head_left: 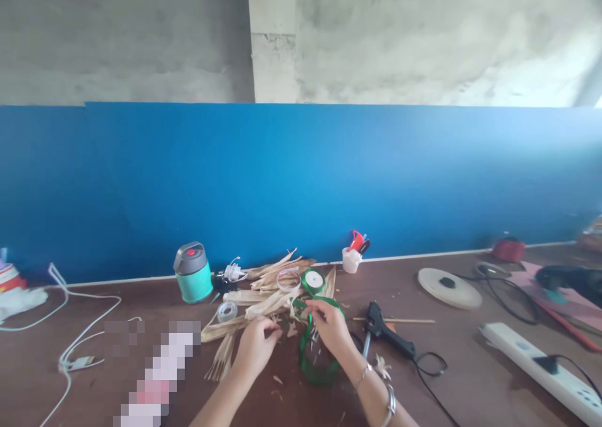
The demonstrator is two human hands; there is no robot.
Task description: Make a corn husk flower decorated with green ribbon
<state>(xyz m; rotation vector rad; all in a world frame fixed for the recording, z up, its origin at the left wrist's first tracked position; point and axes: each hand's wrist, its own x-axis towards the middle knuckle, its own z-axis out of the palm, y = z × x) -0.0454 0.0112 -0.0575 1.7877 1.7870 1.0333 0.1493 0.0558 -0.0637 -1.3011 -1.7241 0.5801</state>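
My left hand (256,345) is closed in a pinch on a small pale piece by the dried husk strips (273,289) on the brown table (470,377). My right hand (332,326) is also pinched, holding green ribbon (317,370) that loops down beneath it. The ribbon runs up to a green ribbon spool (313,281) just beyond my fingers. Both hands meet near the middle of the table, close together.
A teal jar with grey lid (193,273), clear tape rolls (227,311), a black glue gun (388,333) with its cord, a white cup of pens (352,258), a round white disc (449,287), a white power strip (540,367) and white cables (79,339) surround the hands. A blue panel (301,182) backs the table.
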